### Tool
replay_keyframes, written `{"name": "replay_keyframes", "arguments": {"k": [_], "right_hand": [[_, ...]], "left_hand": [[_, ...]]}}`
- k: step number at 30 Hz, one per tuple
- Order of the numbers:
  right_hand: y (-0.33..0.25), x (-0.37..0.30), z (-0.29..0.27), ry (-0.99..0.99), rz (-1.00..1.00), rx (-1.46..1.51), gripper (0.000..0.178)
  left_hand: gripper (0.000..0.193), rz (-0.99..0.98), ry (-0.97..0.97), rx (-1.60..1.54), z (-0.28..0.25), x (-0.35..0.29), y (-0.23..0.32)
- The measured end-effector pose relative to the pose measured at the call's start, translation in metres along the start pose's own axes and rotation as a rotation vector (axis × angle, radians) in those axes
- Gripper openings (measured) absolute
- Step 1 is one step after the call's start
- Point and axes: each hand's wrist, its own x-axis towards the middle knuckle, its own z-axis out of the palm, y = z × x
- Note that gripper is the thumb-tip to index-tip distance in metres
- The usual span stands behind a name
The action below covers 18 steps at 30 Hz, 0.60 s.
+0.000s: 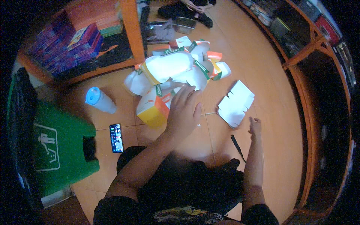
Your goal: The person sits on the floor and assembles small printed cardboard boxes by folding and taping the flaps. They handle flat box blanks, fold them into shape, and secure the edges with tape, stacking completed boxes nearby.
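Observation:
A heap of white cardboard boxes (pixel 168 66) with orange, yellow and green print lies on the tiled floor ahead of me, some folded up and some loosely open. My left hand (pixel 183 110) is over the near side of this heap, fingers stretched toward it and thumb apart; whether the fingertips touch a box cannot be told. To the right, a flattened box blank (pixel 236 104) rests with its white face up and notched edges showing. Just off its lower right corner is my right hand (pixel 255 126), small in view, fingers loosely bent and apart, with nothing visible in it.
A phone (pixel 116 138) with a lit screen and a blue-lidded tumbler (pixel 100 100) stand left. Beside them is a green bin (pixel 63 146). A thin black strip (pixel 238 147) lies near my right forearm. Shelves (pixel 317 48) line the right; another person (pixel 187 11) sits beyond the heap.

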Motion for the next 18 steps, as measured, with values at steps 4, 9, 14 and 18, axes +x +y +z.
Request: {"name": "replay_keyframes", "arguments": {"k": [4,9,14,18], "right_hand": [[0.061,0.026,0.038,-0.281,-0.045,-0.148,0.044],[0.075,0.028,0.103,-0.200,0.109,0.387,0.028],[0.085,0.051,0.095,-0.439,0.251,0.460,0.029],[0.043,0.015,0.100,-0.466,0.207,0.839,0.029]], "left_hand": [[0.038,-0.027,-0.110,0.009,0.010,0.000,0.008],[0.035,-0.013,-0.143,0.014,0.012,-0.011,-0.007],[0.029,-0.023,-0.126,-0.045,0.021,-0.004,-0.010],[0.025,-0.012,-0.102,-0.074,0.018,-0.008,-0.011]]}}
